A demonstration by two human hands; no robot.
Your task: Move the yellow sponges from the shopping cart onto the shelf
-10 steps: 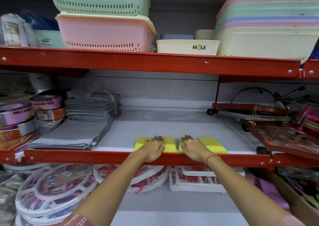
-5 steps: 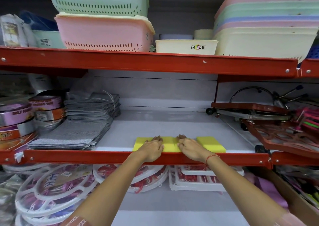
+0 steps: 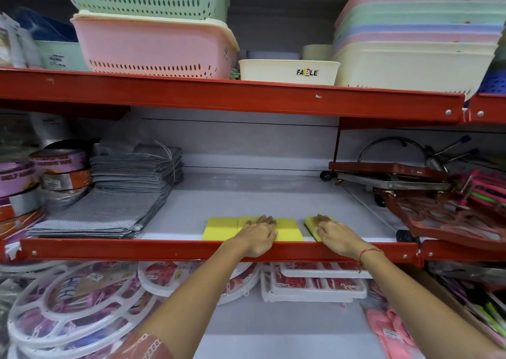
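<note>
Yellow sponges (image 3: 221, 228) lie flat side by side at the front of the white middle shelf (image 3: 246, 199), just behind its red front rail (image 3: 164, 249). My left hand (image 3: 256, 238) rests palm down on this row, fingers together over the sponges' top. To the right, with a small gap, another yellow sponge (image 3: 310, 225) stands tilted on edge and shows its dark underside. My right hand (image 3: 338, 236) covers and holds it. The shopping cart is out of view.
Grey cloths (image 3: 115, 194) and tape rolls (image 3: 24, 183) fill the shelf's left side. Red metal racks (image 3: 410, 194) crowd its right. Plastic baskets (image 3: 153, 43) stand on the upper shelf, and white round hangers (image 3: 68, 298) lie below.
The two sponge groups were pushed together. Now the right sponge has come apart from the row and is tipped up on its edge under my right hand. My left hand has shifted right along the row.
</note>
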